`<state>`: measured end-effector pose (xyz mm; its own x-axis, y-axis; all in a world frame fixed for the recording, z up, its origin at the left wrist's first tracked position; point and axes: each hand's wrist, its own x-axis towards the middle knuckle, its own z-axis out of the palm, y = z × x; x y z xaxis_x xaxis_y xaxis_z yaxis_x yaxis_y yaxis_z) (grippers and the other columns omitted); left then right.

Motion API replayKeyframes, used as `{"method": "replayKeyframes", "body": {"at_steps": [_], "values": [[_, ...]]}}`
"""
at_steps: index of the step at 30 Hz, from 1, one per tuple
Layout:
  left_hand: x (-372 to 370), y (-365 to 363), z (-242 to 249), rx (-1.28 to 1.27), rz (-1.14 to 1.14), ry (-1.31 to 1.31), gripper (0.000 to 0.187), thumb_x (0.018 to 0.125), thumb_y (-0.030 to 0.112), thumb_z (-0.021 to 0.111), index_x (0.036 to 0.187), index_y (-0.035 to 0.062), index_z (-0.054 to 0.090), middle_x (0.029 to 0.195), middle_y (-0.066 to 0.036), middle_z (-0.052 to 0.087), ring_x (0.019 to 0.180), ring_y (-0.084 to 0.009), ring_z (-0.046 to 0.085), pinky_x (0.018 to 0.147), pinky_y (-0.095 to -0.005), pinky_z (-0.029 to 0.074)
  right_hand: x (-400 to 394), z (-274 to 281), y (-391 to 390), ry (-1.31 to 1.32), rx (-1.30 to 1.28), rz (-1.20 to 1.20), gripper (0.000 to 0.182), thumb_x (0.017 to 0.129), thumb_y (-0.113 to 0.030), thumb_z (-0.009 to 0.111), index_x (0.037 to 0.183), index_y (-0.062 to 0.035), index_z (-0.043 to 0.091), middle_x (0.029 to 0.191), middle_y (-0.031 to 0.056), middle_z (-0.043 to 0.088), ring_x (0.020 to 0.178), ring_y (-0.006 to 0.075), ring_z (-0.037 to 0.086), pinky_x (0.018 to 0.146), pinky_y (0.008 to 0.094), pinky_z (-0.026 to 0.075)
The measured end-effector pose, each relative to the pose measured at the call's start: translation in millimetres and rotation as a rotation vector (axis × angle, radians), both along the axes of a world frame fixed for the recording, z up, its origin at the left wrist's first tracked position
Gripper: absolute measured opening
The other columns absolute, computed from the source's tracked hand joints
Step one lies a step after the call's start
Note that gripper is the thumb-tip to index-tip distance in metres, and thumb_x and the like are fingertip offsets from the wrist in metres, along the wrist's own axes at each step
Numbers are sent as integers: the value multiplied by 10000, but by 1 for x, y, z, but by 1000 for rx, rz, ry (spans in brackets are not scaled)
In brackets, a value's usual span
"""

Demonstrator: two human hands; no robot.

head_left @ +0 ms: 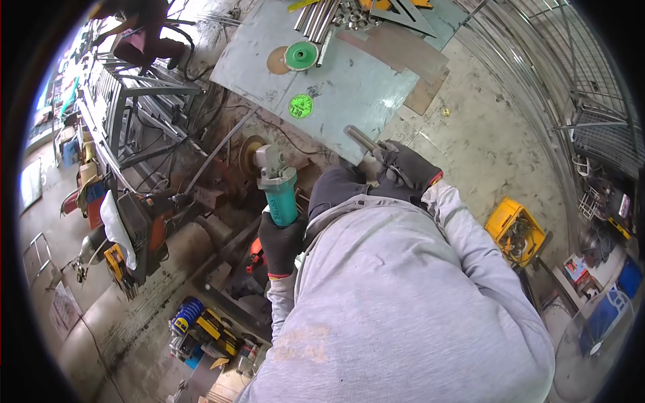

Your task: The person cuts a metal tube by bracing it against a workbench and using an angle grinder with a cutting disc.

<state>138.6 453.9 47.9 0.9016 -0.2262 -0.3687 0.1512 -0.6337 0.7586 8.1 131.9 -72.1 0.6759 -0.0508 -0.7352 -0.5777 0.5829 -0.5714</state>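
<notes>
My left hand [282,246], in a dark glove with a red-yellow cuff, is closed round the teal body of an angle grinder [279,195]. The grinder's grey head points away from me, and a brown disc [251,156] sits at its left side. My right hand [407,165], gloved the same way, is wrapped around a short metal tube [361,138]. The tube's far end sticks out over the near corner of a grey sheet-covered work surface [262,67]. The disc and the tube are apart.
On the work surface lie a green-backed disc [301,56], several metal tubes [317,20] and a set square [404,15]. A yellow crate [516,232] stands to the right. Metal frames [144,91] and a person [144,40] are at upper left; a blue-yellow can [187,316] is lower left.
</notes>
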Motion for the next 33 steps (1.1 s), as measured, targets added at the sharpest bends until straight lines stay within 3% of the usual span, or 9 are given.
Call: {"method": "replayKeyframes", "body": {"at_steps": [6,7,11,13,15,23,25,28,33], "values": [[9,22,-7,100,-194,-10,492,798,235,906,1173,-11,704,972,-155,807,854,-241,787,802,-398,610,5,14,22,61,-171,168,398,1156,-441,593,1293,-78,682,915,10,699,661,76,616,558,234,493],[13,21,-9,117,-234,-11,543,789,251,916,1218,-12,712,1008,-177,815,889,-275,808,820,-415,618,7,23,26,72,-57,88,362,1158,-378,568,1315,-71,679,946,18,715,683,70,632,565,231,504],[24,41,-35,160,-383,-49,694,765,323,967,1333,21,708,1103,-202,816,993,-361,818,866,-453,626,1,-10,31,50,-138,61,339,1152,-331,558,1334,-71,679,978,19,727,690,64,637,564,231,501],[24,47,-41,144,-400,-31,706,765,342,976,1334,23,707,1106,-203,816,993,-361,817,865,-452,627,-1,-19,39,67,-370,29,299,1148,-306,571,1304,-78,684,1002,14,743,689,60,640,560,223,491],[25,48,-40,120,-421,-12,735,772,381,988,1347,26,699,1115,-213,815,1007,-367,818,864,-457,629,-3,-24,50,53,-378,-58,283,1148,-311,584,1283,-84,686,1003,8,745,687,58,638,556,219,483],[32,42,-38,153,-507,-99,679,791,330,954,1355,53,695,1095,-218,812,1024,-403,808,849,-470,633,3,0,45,-7,-244,-79,249,1146,-329,638,1188,-91,698,995,5,749,678,64,631,570,242,477],[29,45,-40,144,-512,-76,661,795,326,945,1346,59,697,1090,-218,811,1023,-413,804,843,-474,632,0,-9,43,-14,-427,145,220,1146,-267,640,1206,-67,709,998,2,751,718,67,633,617,255,492],[30,38,-31,183,-567,-67,623,802,315,936,1321,63,700,1078,-214,810,1017,-423,798,832,-478,631,1,-21,47,-70,-328,-29,229,1139,-248,667,1223,-43,724,990,-4,744,772,71,635,662,255,498],[18,32,-32,135,-600,-93,591,798,304,946,1286,67,711,1067,-202,812,1005,-419,798,823,-476,630,2,-18,47,-101,-398,64,307,1133,-330,707,1180,-29,744,935,-22,679,814,80,578,726,281,489]]}}
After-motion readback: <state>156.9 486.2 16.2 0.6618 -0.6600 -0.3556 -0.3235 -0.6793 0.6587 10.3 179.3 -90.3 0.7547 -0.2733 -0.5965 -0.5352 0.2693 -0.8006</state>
